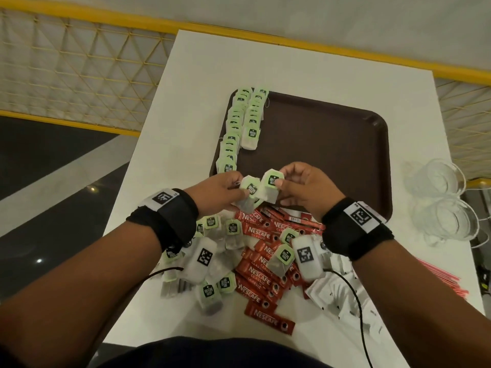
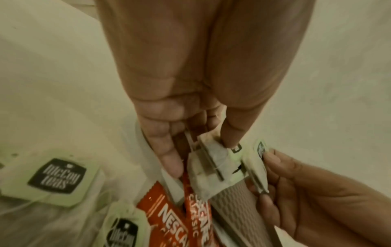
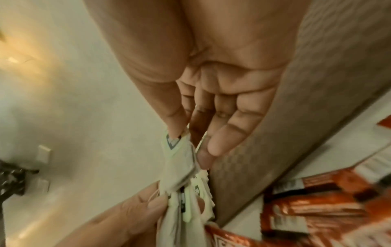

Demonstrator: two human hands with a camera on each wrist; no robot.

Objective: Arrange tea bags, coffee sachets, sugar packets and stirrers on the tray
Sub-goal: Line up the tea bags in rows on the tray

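Over the near edge of the brown tray (image 1: pixel 332 144), both hands hold green-tagged tea bags. My left hand (image 1: pixel 225 191) pinches a small bunch of tea bags (image 1: pixel 248 193); the left wrist view shows them (image 2: pixel 209 168) between thumb and fingers. My right hand (image 1: pixel 295 187) pinches one tea bag (image 1: pixel 271 187) by its tag, right beside the bunch; it shows as a pale bag (image 3: pixel 180 160) under the thumb. Two rows of tea bags (image 1: pixel 240 126) lie along the tray's left side. Loose tea bags (image 1: pixel 212 288) and red Nescafe sachets (image 1: pixel 259 272) are heaped on the white table (image 1: pixel 164 144) below my wrists.
White sugar packets (image 1: pixel 337 298) lie at the near right, with pink stirrers (image 1: pixel 446 277) beyond them at the table's right edge. Clear plastic cups (image 1: pixel 438 197) stand right of the tray. A yellow railing with mesh (image 1: pixel 66 65) runs behind the table.
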